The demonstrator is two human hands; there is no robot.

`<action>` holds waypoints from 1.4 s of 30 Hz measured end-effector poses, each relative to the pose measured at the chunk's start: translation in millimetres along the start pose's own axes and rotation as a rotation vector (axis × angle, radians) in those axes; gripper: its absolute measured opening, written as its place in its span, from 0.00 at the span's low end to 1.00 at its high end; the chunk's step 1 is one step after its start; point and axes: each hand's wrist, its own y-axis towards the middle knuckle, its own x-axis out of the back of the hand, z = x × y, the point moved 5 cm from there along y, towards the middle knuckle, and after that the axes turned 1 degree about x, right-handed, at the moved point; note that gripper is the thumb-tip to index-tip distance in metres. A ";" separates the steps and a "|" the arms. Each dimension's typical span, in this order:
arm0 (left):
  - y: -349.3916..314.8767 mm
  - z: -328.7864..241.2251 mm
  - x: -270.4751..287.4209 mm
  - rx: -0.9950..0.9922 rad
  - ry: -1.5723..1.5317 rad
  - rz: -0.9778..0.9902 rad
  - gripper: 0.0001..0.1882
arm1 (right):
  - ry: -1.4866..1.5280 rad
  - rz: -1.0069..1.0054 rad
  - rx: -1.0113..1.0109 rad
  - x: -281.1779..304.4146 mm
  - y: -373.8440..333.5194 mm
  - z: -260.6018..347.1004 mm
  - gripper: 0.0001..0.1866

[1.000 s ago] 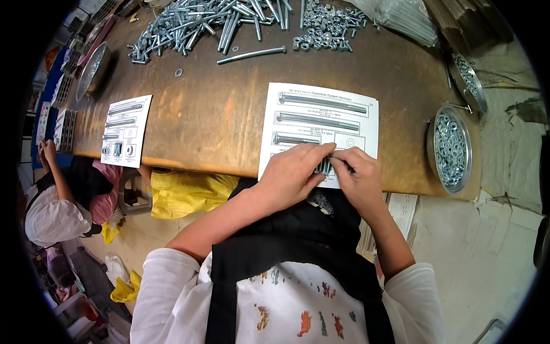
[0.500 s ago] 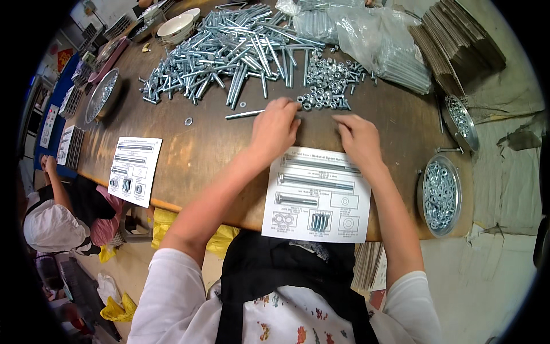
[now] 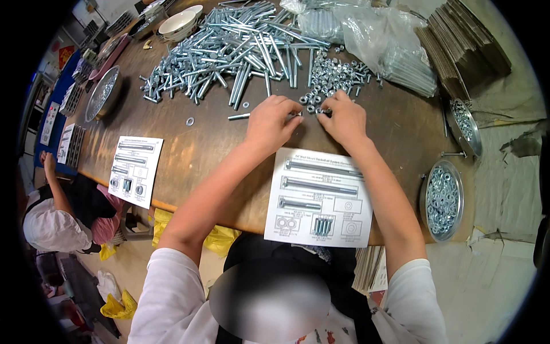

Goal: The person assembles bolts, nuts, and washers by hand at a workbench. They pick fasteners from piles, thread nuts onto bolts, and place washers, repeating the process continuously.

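Observation:
My left hand (image 3: 274, 124) is closed round a long silver bolt (image 3: 238, 116). Part of its shank shows to the left of the hand, and a shiny end peeks out past the fingertips on the right. My right hand (image 3: 346, 120) is closed at the near edge of a heap of hex nuts (image 3: 327, 77), its thumb and fingers pinching what looks like a nut (image 3: 326, 112), mostly hidden. Below both hands lies a white printed sheet (image 3: 318, 198) with pictures of bolts and washers. A large pile of long bolts (image 3: 220, 51) spreads beyond my left hand.
Single washers (image 3: 189, 121) lie left of my hands. A metal bowl of washers (image 3: 443, 200) stands at the right edge, with another bowl (image 3: 463, 123) behind it. Plastic-bagged bolts (image 3: 395, 54) and stacked cardboard (image 3: 464, 49) fill the back right. A second sheet (image 3: 135, 171) lies left; another person (image 3: 57, 215) sits beyond.
My right hand has moved left and away from me to the nuts, and its fingers have closed. My left hand has shifted slightly, and the bolt's end now shows past its fingertips.

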 end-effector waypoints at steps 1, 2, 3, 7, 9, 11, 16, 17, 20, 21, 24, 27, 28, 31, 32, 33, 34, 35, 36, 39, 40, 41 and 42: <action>-9.4 -5.6 10.3 -0.006 -0.070 -0.010 0.09 | 0.059 -0.034 -0.031 10.3 -6.1 1.8 0.10; -20.9 -13.5 22.9 0.012 -0.165 0.005 0.10 | 0.130 -0.089 -0.017 28.0 -16.2 12.0 0.10; -39.0 -23.5 35.8 0.044 -0.262 0.025 0.10 | 0.238 -0.083 -0.007 45.7 -31.4 25.3 0.11; -142.7 -44.3 54.2 0.212 -0.525 0.121 0.13 | 0.415 0.154 0.137 79.6 -121.2 88.4 0.11; -169.6 -58.8 48.7 0.213 -0.493 0.148 0.13 | 0.409 0.253 0.151 73.1 -159.2 108.5 0.10; -182.7 -66.6 43.2 0.131 -0.318 0.117 0.14 | 0.367 0.285 0.152 62.2 -178.0 120.3 0.08; -195.5 -70.1 51.1 0.106 -0.109 0.056 0.15 | 0.302 0.276 0.136 51.5 -186.6 132.5 0.08; -192.9 -70.5 50.7 0.099 -0.109 0.070 0.15 | 0.302 0.268 0.129 51.6 -186.9 131.4 0.07; -188.1 -69.7 49.3 0.084 -0.112 0.096 0.13 | 0.287 0.263 0.098 49.7 -190.8 128.9 0.08; -182.7 -71.1 45.5 0.060 -0.130 0.102 0.12 | 0.260 0.254 0.073 50.7 -191.6 122.6 0.08; -183.8 -70.6 39.9 0.044 -0.070 0.135 0.14 | 0.224 0.329 0.088 39.6 -197.8 117.0 0.10; -193.4 -67.5 43.3 0.192 -0.191 0.164 0.22 | 0.303 0.318 0.068 62.0 -196.0 112.6 0.19; -194.6 -68.6 46.4 0.161 -0.165 0.168 0.25 | 0.376 0.284 -0.012 86.5 -194.9 100.0 0.17; -206.5 -52.7 52.8 0.247 -0.253 0.133 0.17 | 0.288 -0.019 -0.318 133.3 -216.8 7.6 0.13; -204.9 -50.1 56.1 0.288 -0.325 0.119 0.14 | 0.196 -0.140 -0.368 158.7 -227.1 -29.2 0.11; -200.5 -50.0 59.1 0.308 -0.356 0.115 0.12 | 0.114 -0.181 -0.498 179.6 -232.8 -60.5 0.08; -195.5 -51.1 59.2 0.329 -0.398 0.115 0.11 | 0.001 -0.241 -0.548 191.2 -246.0 -96.3 0.07; -191.2 -52.9 59.5 0.352 -0.439 0.109 0.10 | -0.072 -0.204 -0.592 196.6 -259.4 -129.2 0.07; -183.1 -59.6 57.6 0.322 -0.426 0.129 0.09 | -0.149 -0.169 -0.635 200.5 -268.9 -155.6 0.06; -158.3 -86.5 51.7 0.236 -0.393 0.140 0.09 | -0.220 -0.155 -0.483 192.5 -259.6 -187.9 0.06; -151.6 -97.1 48.4 0.198 -0.413 0.150 0.07 | -0.241 -0.092 -0.424 188.4 -252.5 -193.8 0.08; -143.6 -107.6 45.9 0.156 -0.430 0.162 0.05 | -0.260 -0.032 -0.368 184.9 -245.3 -198.2 0.09; -137.6 -114.5 44.0 0.113 -0.449 0.175 0.04 | -0.282 0.026 -0.313 181.4 -240.3 -202.3 0.11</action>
